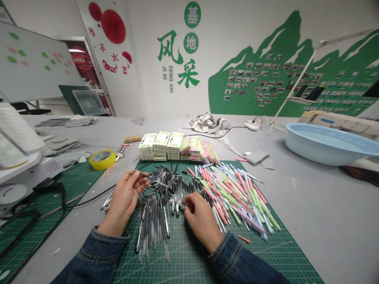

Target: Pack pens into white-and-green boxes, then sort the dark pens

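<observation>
A thin pen refill (pixel 161 184) stretches slantwise between my two hands above the pile of black pen parts. My left hand (pixel 126 197) pinches its upper left end between thumb and fingertips. At the lower right end, my right hand (pixel 201 217) has its fingers closed on the tip, which they partly hide. Beneath lie black pen caps (pixel 191 185) and loose refills with dark and clear lengths (pixel 154 221). Right of my right hand spreads a heap of pastel pen barrels (pixel 233 193) in pink, green, blue and purple.
A green cutting mat (pixel 183 260) lies under the work. Stacked small boxes (pixel 161 144) stand behind the piles. Yellow tape (pixel 102 159) and a sewing machine (pixel 23 177) are on the left. A blue basin (pixel 328 148) and grey cloth scraps (pixel 209 123) are farther back.
</observation>
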Available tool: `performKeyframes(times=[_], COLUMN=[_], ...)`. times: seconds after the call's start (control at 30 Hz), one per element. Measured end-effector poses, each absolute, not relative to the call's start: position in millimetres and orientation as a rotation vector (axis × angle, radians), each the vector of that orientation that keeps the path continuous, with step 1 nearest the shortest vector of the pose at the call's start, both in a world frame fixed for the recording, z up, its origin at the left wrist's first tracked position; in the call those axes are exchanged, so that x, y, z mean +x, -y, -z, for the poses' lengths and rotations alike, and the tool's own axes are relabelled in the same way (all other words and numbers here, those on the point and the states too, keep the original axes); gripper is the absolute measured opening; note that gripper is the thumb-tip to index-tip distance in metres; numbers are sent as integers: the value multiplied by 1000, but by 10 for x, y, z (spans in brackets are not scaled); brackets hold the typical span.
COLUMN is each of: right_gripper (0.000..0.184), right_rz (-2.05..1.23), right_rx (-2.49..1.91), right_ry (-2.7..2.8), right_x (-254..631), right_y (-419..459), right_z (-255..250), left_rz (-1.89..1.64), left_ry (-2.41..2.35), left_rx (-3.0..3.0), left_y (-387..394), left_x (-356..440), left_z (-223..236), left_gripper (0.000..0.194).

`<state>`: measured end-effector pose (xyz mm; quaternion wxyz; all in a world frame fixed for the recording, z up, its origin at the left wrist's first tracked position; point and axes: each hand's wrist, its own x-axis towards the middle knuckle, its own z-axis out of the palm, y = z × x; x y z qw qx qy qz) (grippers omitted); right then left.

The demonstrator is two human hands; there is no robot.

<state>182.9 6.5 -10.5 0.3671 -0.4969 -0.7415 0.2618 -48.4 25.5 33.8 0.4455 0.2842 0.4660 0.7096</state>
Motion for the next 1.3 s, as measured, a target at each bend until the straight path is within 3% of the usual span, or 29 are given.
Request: performKeyframes(times=[0.2, 0.63, 0.77, 0.87, 0.97, 1.03, 1.17, 1.3], right_gripper=[22, 18, 9, 9, 14, 18, 28, 30], right_rz=[-649, -838, -1094, -1416, -1582, -1613, -1620, -1610], right_rx=[-1289, -1171, -1017, -860, -799, -796, -824, -838], right_ry=[1926, 1838, 1707, 1469, 1259, 1211, 1178, 1155], right_x=[1836, 1780, 1753, 1743, 1745, 1745, 1737, 1738], right_y=[-56, 4, 23, -2, -30, -34, -26, -38], right_z=[101, 15, 3, 30, 57, 57, 42, 55], left_rz=[-1756, -1230, -1074, -1069, -1177, -1134, -730, -532], left_ry=[-1189, -1197, -1158, -1161, -1357, -1633, -2040, -2151], left_rx=[1011, 1265, 1336, 1341, 1368, 1516, 1773, 1937], left_y=[-185, -82, -24, -40, -142, -224, -315, -320], left_x=[-465, 0, 144, 97, -227, -537, -998, -1074], left_z=[-432, -323, -339, -376, -383, -365, -289, -206], left_gripper=[18, 18, 13, 23, 31, 26, 16, 15])
